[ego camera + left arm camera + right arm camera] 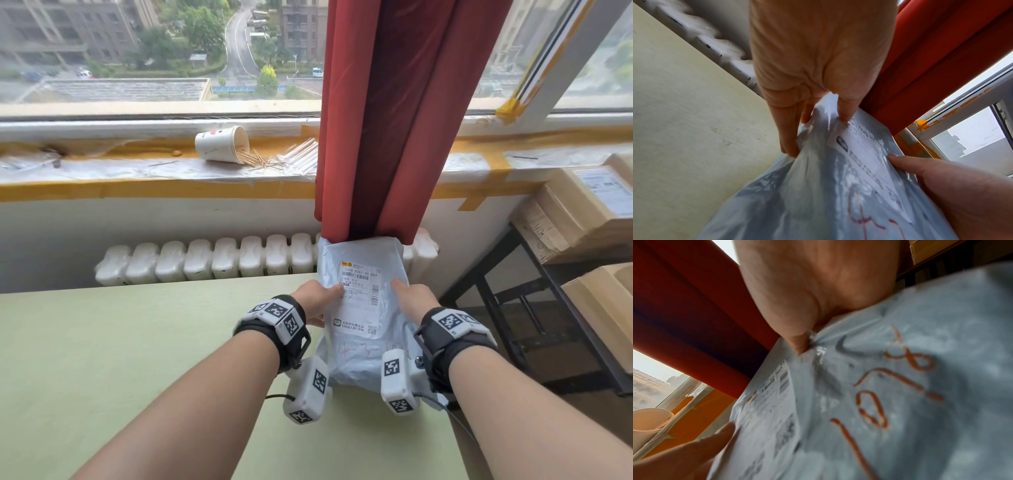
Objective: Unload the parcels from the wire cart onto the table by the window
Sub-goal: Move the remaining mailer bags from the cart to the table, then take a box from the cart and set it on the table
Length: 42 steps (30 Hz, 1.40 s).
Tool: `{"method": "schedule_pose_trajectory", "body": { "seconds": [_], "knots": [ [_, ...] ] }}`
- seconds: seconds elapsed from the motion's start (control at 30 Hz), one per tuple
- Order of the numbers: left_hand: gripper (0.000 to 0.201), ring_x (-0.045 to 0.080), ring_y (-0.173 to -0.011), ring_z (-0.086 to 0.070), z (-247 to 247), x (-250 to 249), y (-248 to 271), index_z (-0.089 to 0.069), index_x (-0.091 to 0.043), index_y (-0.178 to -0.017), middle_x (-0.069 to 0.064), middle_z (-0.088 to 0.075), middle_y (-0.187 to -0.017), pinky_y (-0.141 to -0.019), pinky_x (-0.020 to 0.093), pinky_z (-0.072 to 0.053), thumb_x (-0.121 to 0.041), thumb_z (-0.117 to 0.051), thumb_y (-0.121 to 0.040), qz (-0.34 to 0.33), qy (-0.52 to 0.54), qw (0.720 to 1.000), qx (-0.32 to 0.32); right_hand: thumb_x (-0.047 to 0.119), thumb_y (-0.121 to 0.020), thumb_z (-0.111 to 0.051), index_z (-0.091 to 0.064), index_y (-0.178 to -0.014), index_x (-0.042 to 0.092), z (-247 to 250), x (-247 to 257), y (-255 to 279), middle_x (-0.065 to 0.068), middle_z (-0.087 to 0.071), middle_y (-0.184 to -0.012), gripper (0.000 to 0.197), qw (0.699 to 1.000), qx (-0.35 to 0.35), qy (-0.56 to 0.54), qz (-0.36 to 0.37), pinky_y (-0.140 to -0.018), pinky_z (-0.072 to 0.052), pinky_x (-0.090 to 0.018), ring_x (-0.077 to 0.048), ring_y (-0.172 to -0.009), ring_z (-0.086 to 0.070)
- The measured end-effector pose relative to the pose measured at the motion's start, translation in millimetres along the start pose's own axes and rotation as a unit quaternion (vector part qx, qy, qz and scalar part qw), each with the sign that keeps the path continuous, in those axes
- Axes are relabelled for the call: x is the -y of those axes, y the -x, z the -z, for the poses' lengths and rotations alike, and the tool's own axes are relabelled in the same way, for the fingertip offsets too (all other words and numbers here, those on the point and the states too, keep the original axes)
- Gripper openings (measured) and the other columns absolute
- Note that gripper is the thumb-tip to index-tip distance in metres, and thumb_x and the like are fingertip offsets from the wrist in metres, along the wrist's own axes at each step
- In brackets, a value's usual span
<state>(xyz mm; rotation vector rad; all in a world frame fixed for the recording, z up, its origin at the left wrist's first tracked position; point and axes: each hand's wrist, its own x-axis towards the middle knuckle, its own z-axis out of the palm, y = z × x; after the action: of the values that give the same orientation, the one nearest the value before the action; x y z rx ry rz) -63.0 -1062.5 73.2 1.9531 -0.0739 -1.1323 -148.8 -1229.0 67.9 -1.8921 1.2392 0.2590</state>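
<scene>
Pinching a grey poly mailer [363, 342] at both side edges, left hand [313, 301] and right hand [416, 301] held it over the pale green table [120, 342], against the red curtain [394, 120]. White shipping label [359, 298] read "1028 0282-00 603"; red marker scrawl below.

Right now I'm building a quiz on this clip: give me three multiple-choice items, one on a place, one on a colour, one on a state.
1. Where does the paper cup lie?
A. on the windowsill
B. on the green table
C. on the shelf at right

2. What colour is the curtain?
A. blue
B. red
C. white

3. How is the grey parcel held?
A. by the left hand alone
B. by neither hand
C. by both hands

Answers:
1 A, it lies tipped on the windowsill, with thin sticks spilling out.
2 B, its folds hang red above the parcel.
3 C, the left hand and right hand each grip a side, thumbs on top.
</scene>
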Motion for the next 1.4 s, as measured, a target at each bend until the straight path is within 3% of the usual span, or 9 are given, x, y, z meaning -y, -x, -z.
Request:
{"method": "schedule_pose_trajectory", "body": {
  "seconds": [0.2, 0.4, 0.6, 0.73, 0.83, 0.9, 1.07, 1.2, 1.4],
  "knots": [
    [0.056, 0.025, -0.102, -0.065, 3.3, -3.6, 5.6, -0.054, -0.002, -0.123, 0.012, -0.065, -0.116, -0.088, 0.038, -0.056, -0.050, -0.047, -0.094, -0.011, -0.067, 0.998, -0.015, 0.045, -0.098, -0.041, -0.051, -0.129, -0.004, 12.7, -1.8, 5.3, -0.020, -0.056, -0.127, 0.059, 1.000, -0.012, -0.012, 0.019, -0.100, -0.041, -0.039, -0.036, -0.116, -0.053],
    [0.053, 0.024, -0.106, -0.061, 12.9, -16.6, 19.1, -0.052, -0.002, -0.123, 0.010, -0.058, -0.111, -0.085, 0.033, -0.056, -0.047, -0.045, -0.095, -0.033, -0.111, 0.992, -0.051, 0.036, -0.097, -0.042, -0.062, -0.090, 0.004, 23.7, 9.2, 14.7, -0.013, -0.059, -0.092, 0.039, 0.996, -0.042, 0.001, 0.084, -0.075, -0.038, -0.030, -0.027, -0.084, -0.053],
    [0.051, 0.025, -0.106, -0.060, 29.1, -20.6, 37.0, -0.055, -0.004, -0.120, 0.007, -0.055, -0.099, -0.080, 0.032, -0.055, -0.047, -0.043, -0.096, -0.048, -0.158, 0.983, -0.075, 0.021, -0.095, -0.044, -0.067, -0.102, -0.001, 35.0, 30.3, 36.7, -0.020, -0.065, -0.104, 0.032, 0.984, -0.101, 0.004, 0.144, -0.078, -0.041, -0.031, -0.033, -0.093, -0.058],
    [0.047, 0.028, -0.101, -0.061, 47.4, -17.0, 51.9, -0.059, -0.003, -0.112, 0.008, -0.055, -0.095, -0.081, 0.035, -0.055, -0.044, -0.046, -0.095, -0.056, -0.177, 0.977, -0.102, 0.018, -0.092, -0.047, -0.069, -0.103, 0.006, 29.5, 47.6, 49.1, -0.014, -0.068, -0.102, 0.028, 0.977, -0.122, -0.025, 0.175, -0.080, -0.045, -0.029, -0.030, -0.091, -0.059],
    [0.038, 0.029, -0.081, -0.058, 63.3, -12.1, 66.5, -0.060, -0.007, -0.094, 0.007, -0.051, -0.078, -0.085, 0.040, -0.056, -0.042, -0.045, -0.095, -0.063, -0.198, 0.970, -0.125, 0.019, -0.088, -0.051, -0.069, -0.079, 0.017, 16.7, 61.0, 58.1, -0.008, -0.072, -0.086, 0.021, 0.973, -0.097, -0.080, 0.194, -0.083, -0.055, -0.041, -0.028, -0.085, -0.066],
    [0.034, 0.026, -0.075, -0.054, 75.4, -6.4, 77.3, -0.060, -0.009, -0.087, 0.004, -0.049, -0.071, -0.080, 0.037, -0.055, -0.039, -0.046, -0.095, -0.072, -0.201, 0.967, -0.142, 0.019, -0.086, -0.053, -0.067, -0.071, 0.019, 6.2, 71.4, 65.4, -0.004, -0.071, -0.074, 0.020, 0.972, -0.067, -0.106, 0.199, -0.076, -0.057, -0.039, -0.021, -0.072, -0.067],
    [0.025, 0.025, -0.067, -0.045, 112.0, 10.9, 104.4, -0.050, -0.015, -0.076, 0.005, -0.041, -0.066, -0.066, 0.030, -0.045, -0.033, -0.048, -0.094, -0.093, -0.215, 0.957, -0.173, 0.012, -0.091, -0.050, -0.064, -0.074, 0.015, -23.6, 101.6, 97.7, -0.006, -0.066, -0.071, 0.022, 0.966, -0.007, -0.111, 0.232, -0.053, -0.045, -0.023, -0.014, -0.058, -0.060],
    [0.026, 0.035, -0.072, -0.055, 145.7, 34.1, 129.4, -0.062, -0.008, -0.094, 0.020, -0.053, -0.076, -0.065, 0.027, -0.042, -0.031, -0.050, -0.093, -0.103, -0.206, 0.953, -0.197, 0.013, -0.090, -0.052, -0.066, -0.076, 0.012, -55.0, 122.8, 122.6, -0.006, -0.068, -0.070, 0.020, 0.962, 0.013, -0.110, 0.249, -0.056, -0.045, -0.023, -0.016, -0.059, -0.061],
    [0.013, 0.024, -0.072, -0.048, 202.3, 80.3, 174.5, -0.053, -0.021, -0.087, 0.003, -0.048, -0.070, -0.065, 0.026, -0.040, -0.031, -0.049, -0.094, -0.098, -0.176, 0.948, -0.245, 0.012, -0.092, -0.051, -0.066, -0.077, 0.012, -114.6, 160.2, 173.9, -0.004, -0.068, -0.072, 0.021, 0.954, 0.054, -0.088, 0.282, -0.060, -0.048, -0.025, -0.016, -0.062, -0.062]
  ]
}}
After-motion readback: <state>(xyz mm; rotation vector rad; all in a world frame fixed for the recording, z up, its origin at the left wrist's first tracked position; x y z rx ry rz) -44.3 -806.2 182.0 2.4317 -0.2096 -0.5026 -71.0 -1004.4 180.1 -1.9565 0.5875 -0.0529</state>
